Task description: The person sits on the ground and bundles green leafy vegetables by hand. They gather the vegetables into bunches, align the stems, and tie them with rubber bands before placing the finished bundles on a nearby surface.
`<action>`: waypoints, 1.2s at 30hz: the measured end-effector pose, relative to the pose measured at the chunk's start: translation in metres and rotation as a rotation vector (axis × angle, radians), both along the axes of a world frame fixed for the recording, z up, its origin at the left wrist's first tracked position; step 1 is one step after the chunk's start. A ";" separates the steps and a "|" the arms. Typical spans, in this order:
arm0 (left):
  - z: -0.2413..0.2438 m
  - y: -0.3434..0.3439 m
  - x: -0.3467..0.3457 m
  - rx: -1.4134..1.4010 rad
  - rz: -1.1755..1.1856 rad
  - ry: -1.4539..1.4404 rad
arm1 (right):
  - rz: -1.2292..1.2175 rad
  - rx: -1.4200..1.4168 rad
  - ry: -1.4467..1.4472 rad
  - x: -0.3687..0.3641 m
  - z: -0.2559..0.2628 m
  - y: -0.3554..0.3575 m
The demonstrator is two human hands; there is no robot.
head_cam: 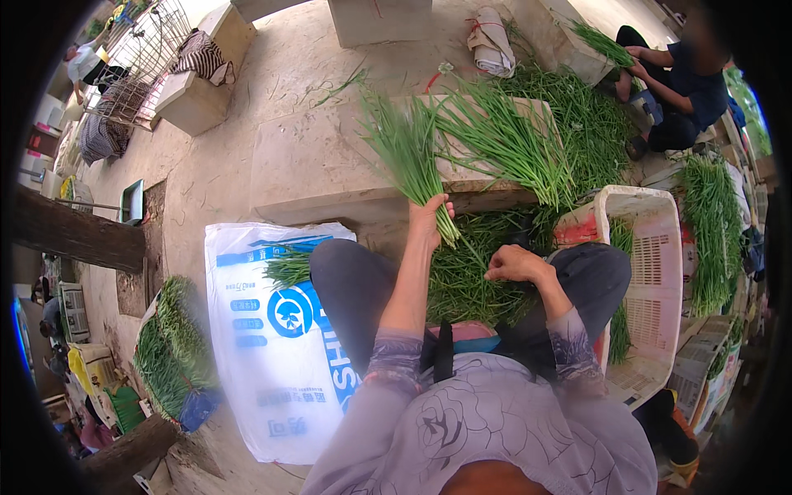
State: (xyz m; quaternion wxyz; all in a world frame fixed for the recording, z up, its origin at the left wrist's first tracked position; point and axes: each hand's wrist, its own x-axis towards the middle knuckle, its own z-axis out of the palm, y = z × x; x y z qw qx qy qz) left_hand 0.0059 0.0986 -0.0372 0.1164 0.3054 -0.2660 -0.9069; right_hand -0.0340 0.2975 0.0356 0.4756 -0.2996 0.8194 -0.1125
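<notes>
My left hand (429,223) is closed around the stalk ends of a bunch of garlic chives (411,148), its leaves fanning away over a stone bench (309,148). Below and to the right, my right hand (520,263) has its fingertips pinched together at a thin green stalk that slants from the bunch's cut ends. A second pile of chives (507,139) lies on the bench, stalk ends towards me. Between my knees, loose chive leaves (464,281) cover the ground under both hands.
A white plastic crate (646,297) with some chives stands at my right knee. On my left lies a printed white sack (247,383) with a few chives on it. Another person (680,86) holds chives beyond a large heap of greens (588,117). A wooden post (74,229) is at left.
</notes>
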 end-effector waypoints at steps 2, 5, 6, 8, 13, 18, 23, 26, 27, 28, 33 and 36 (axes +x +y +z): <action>-0.002 0.005 0.003 -0.148 0.019 -0.069 | 0.086 0.031 0.217 0.008 0.010 -0.004; 0.010 0.011 0.000 -0.285 -0.022 -0.173 | -0.086 -0.399 0.471 0.018 0.015 -0.047; 0.011 0.011 0.004 -0.286 -0.036 -0.096 | -0.106 -0.387 0.505 0.023 0.018 -0.067; -0.016 0.011 -0.005 -0.415 -0.092 -0.031 | -0.195 -0.325 0.473 0.010 -0.023 -0.081; 0.019 -0.001 0.011 -0.193 -0.159 -0.044 | -0.565 -0.576 -0.195 -0.001 -0.008 -0.084; 0.045 -0.001 0.008 0.159 -0.473 0.292 | -0.712 -0.680 -0.656 0.000 -0.008 -0.068; -0.005 0.008 0.009 0.247 -0.446 0.093 | -0.737 -0.634 -0.789 0.021 -0.017 -0.058; -0.011 0.010 0.009 0.164 -0.318 0.133 | -0.473 -0.480 -0.411 0.014 -0.005 -0.045; -0.006 0.009 0.007 0.167 -0.300 0.129 | -0.340 -0.388 -0.238 0.007 0.003 -0.040; -0.001 0.010 0.009 0.176 -0.284 0.121 | -0.333 -0.423 0.119 0.008 0.016 -0.038; -0.009 0.011 0.008 0.111 -0.288 0.084 | -0.619 -0.786 0.194 -0.019 0.024 -0.066; -0.013 0.009 0.005 0.109 -0.294 0.067 | -0.474 -0.593 0.250 -0.046 0.017 -0.085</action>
